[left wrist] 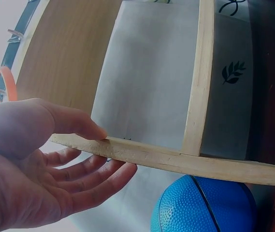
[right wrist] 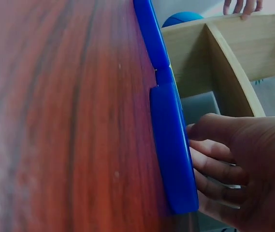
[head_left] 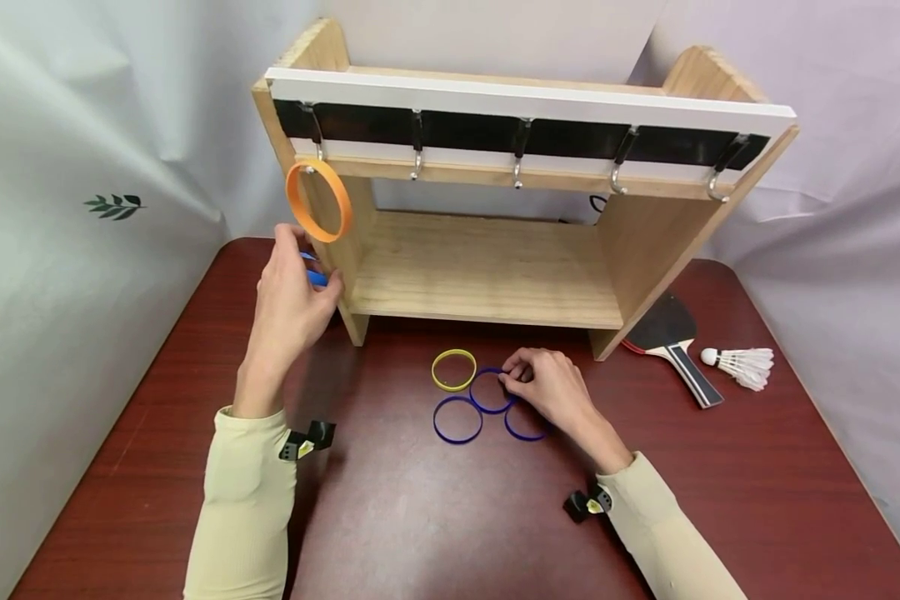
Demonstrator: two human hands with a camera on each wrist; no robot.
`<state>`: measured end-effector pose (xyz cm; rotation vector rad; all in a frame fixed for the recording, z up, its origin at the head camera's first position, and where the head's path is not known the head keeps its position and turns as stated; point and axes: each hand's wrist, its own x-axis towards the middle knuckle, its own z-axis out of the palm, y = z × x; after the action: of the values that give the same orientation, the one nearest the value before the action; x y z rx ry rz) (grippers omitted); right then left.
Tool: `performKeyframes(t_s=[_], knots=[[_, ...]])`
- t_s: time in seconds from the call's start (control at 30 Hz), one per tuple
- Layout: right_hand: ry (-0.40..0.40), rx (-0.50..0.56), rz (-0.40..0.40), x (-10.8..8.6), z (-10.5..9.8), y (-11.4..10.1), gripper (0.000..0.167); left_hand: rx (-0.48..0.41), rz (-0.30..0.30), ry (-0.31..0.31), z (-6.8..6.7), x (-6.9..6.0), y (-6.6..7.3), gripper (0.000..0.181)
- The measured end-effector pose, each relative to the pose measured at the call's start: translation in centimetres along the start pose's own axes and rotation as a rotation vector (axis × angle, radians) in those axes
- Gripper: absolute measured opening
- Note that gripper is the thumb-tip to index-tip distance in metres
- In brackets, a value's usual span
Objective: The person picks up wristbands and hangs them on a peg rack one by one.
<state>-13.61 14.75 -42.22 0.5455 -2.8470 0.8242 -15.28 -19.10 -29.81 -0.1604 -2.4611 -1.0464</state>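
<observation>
My left hand (head_left: pixel 292 292) grips the front edge of the left side panel of a wooden shelf unit (head_left: pixel 487 262), thumb on one face and fingers on the other. Behind that panel sits a blue ball (left wrist: pixel 205 205). An orange ring (head_left: pixel 318 200) hangs from the leftmost hook above this hand. Down on the table, my right hand (head_left: pixel 551 387) pinches the edge of a dark blue ring (head_left: pixel 471 392); in the right wrist view its fingertips are partly hidden behind a nearer blue ring (right wrist: pixel 173 150). Another blue ring (head_left: pixel 457 442) and a yellow ring (head_left: pixel 453 389) lie beside it.
Several metal hooks (head_left: pixel 518 171) line the white and black rail (head_left: pixel 471 129) across the unit's top. Right of the unit lie a table tennis paddle (head_left: pixel 690 375) and a shuttlecock (head_left: pixel 742 365). The dark red table (head_left: pixel 412 525) extends toward me.
</observation>
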Motion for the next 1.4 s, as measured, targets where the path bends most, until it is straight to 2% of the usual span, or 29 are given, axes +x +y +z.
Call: performKeyframes(t_s=[1.03, 1.17, 1.4], knots=[[0.030, 0.004, 0.005, 0.0, 0.2, -0.2, 0.007, 0.004, -0.001, 0.000, 0.1, -0.1, -0.1, 0.045], [0.082, -0.031, -0.040, -0.1, -0.5, -0.7, 0.007, 0.009, -0.004, -0.001, 0.0, -0.1, -0.2, 0.045], [0.254, -0.091, -0.142, -0.3, -3.9, -2.2, 0.007, 0.003, 0.006, -0.004, 0.0, -0.1, 0.0, 0.045]])
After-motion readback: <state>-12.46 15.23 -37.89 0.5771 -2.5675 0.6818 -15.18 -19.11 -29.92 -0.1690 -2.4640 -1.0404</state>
